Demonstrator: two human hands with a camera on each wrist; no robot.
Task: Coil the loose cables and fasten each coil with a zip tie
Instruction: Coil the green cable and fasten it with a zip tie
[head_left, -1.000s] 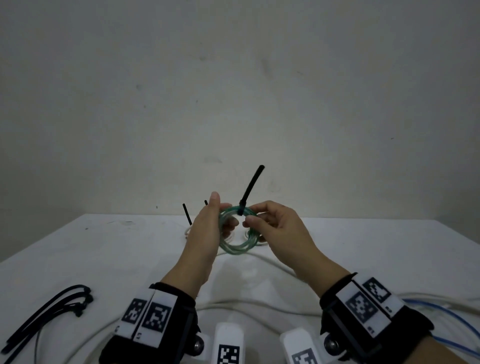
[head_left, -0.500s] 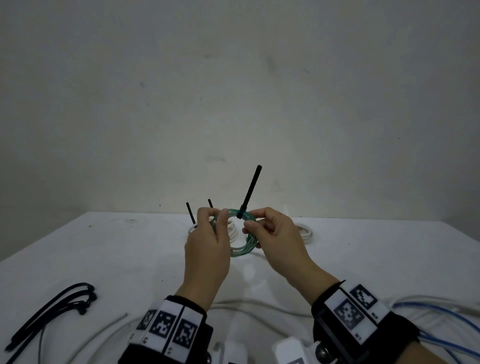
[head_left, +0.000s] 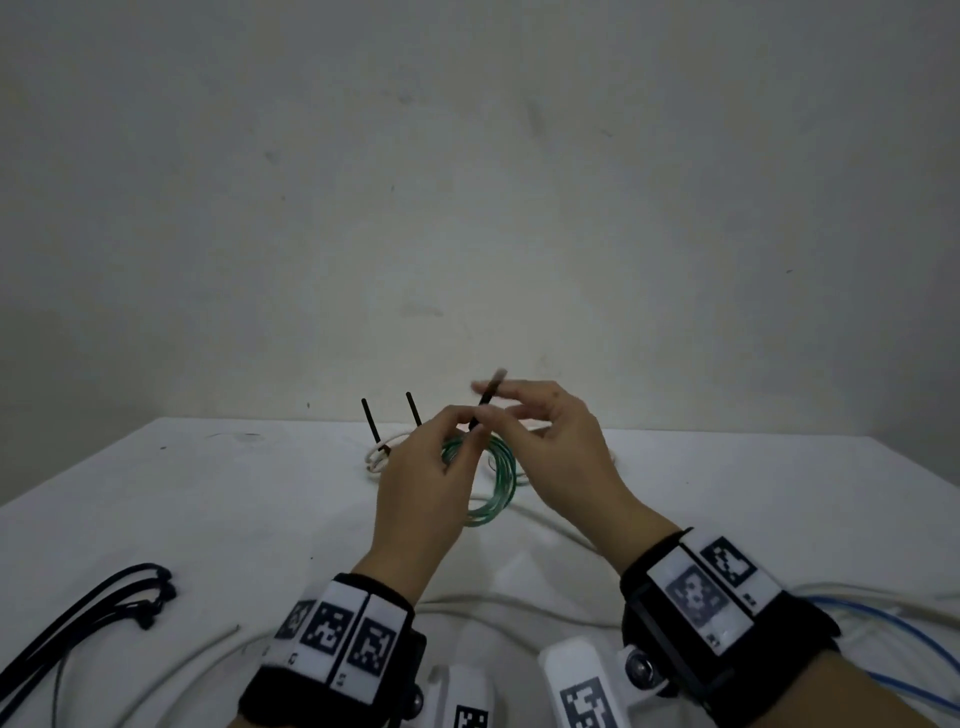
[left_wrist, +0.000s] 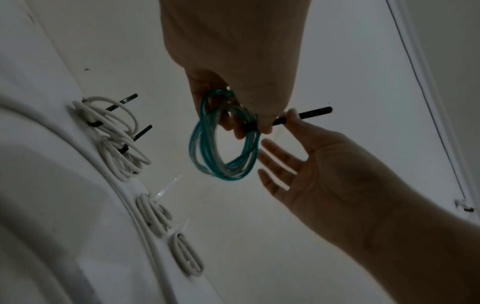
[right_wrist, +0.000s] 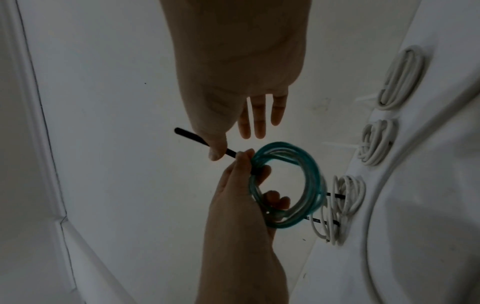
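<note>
- Two hands meet above the white bench (head_left: 208, 519): the left hand (head_left: 421, 499) grips the green cable coil (head_left: 498, 483) where the black zip tie (left_wrist: 301, 117) binds it, fingers curled through the loop.
- The right hand (head_left: 561, 452) pinches the tie's free tail, its other fingers (right_wrist: 259, 121) spread straight.
- Tied white coils (left_wrist: 116, 131) lie on the bench behind.
- Spare black ties (head_left: 93, 618) lie near left.

Above the white table (head_left: 218, 499), my left hand (head_left: 426, 488) pinches the green cable coil (head_left: 493, 480) at its black zip tie (head_left: 485, 400); my right hand (head_left: 558, 447) pinches the tie's tail.
</note>
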